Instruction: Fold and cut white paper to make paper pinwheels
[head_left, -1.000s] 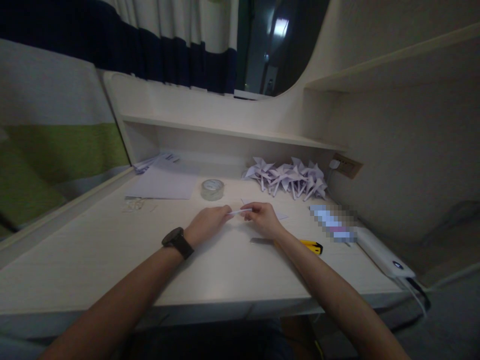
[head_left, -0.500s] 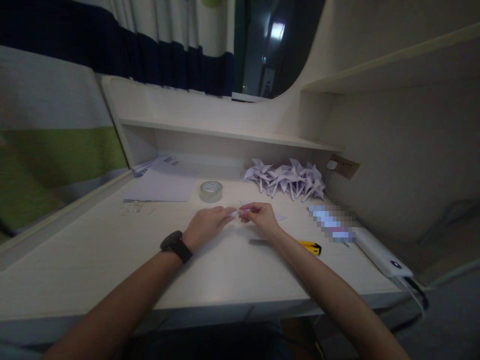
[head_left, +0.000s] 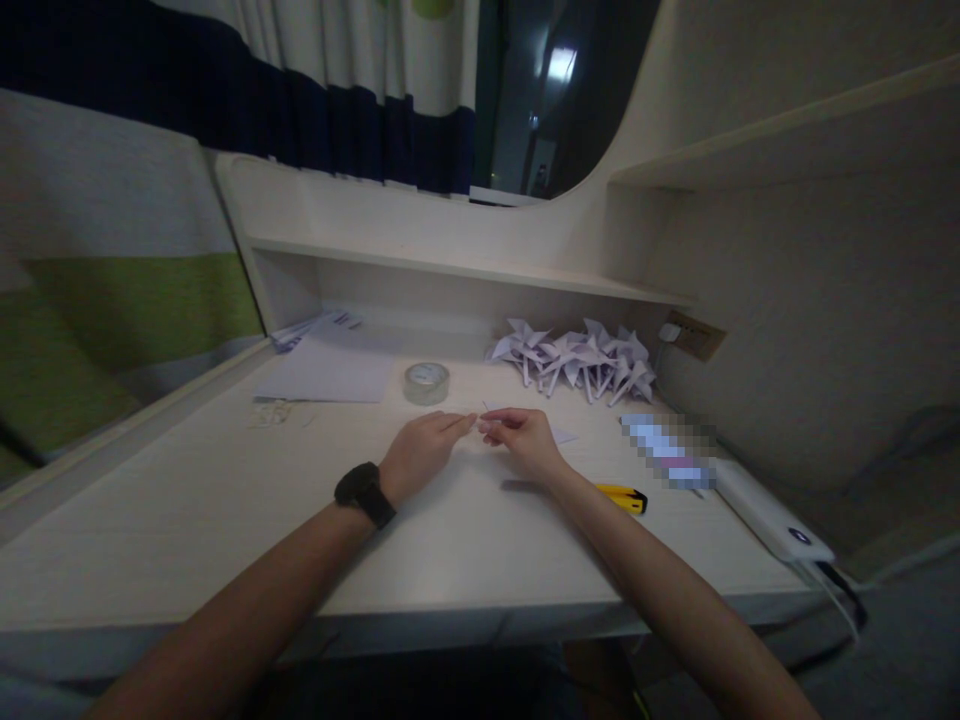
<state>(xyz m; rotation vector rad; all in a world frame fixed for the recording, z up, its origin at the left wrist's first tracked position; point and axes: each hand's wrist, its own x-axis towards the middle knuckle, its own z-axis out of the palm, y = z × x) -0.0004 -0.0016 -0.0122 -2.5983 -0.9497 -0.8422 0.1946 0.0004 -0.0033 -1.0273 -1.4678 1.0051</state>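
My left hand (head_left: 424, 452), with a black watch on its wrist, is closed over the middle of the desk, fingertips pressed together. My right hand (head_left: 523, 438) meets it there in a pinch. Whatever they hold between the fingertips is small and pale, mostly hidden by the fingers. A white sheet of paper (head_left: 564, 437) lies partly covered behind my right hand. Under the right forearm is a yellow and black utility knife (head_left: 624, 497). A roll of clear tape (head_left: 426, 383) lies flat beyond my left hand.
Several white paper pinwheels (head_left: 574, 360) are piled at the back right. White paper sheets (head_left: 330, 365) lie at the back left, with small scraps (head_left: 271, 414) in front. A blurred phone (head_left: 667, 450) and a white power strip (head_left: 772, 510) line the right side.
The pale piece at my left fingertips shows less than before. Both hands stay together in nearly the same place; the view has shifted slightly.
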